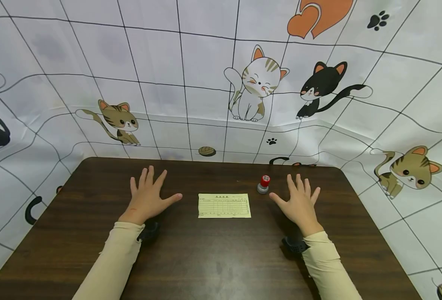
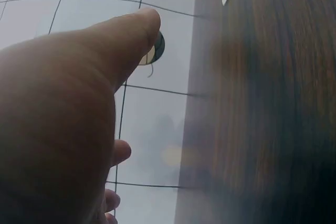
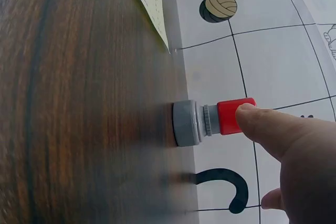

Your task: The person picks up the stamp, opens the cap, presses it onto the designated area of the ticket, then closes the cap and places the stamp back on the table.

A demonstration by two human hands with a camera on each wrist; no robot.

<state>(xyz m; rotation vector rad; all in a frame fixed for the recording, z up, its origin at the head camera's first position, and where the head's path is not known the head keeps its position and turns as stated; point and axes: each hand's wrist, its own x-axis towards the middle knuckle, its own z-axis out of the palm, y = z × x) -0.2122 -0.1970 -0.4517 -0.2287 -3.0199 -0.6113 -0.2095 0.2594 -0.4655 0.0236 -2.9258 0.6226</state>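
A yellow printed form point(image 1: 224, 206) lies flat at the middle of the dark wooden table. Upright to its right and a little farther back stands a small stamp point(image 1: 264, 184) with a red top and a grey base. To the left of the form is my left hand point(image 1: 146, 198), its fingers spread and nothing in it. My right hand point(image 1: 298, 203), also empty with fingers spread, is just right of the stamp. In the right wrist view the thumb point(image 3: 268, 121) overlaps the red top of the stamp point(image 3: 212, 120), while the head view shows a gap between them.
The brown tabletop point(image 1: 221, 258) ends at a back edge close to a white curtain point(image 1: 161, 100) printed with cats and grid lines. The same curtain runs along both sides. Dark bands point(image 1: 295, 245) sit on both wrists.
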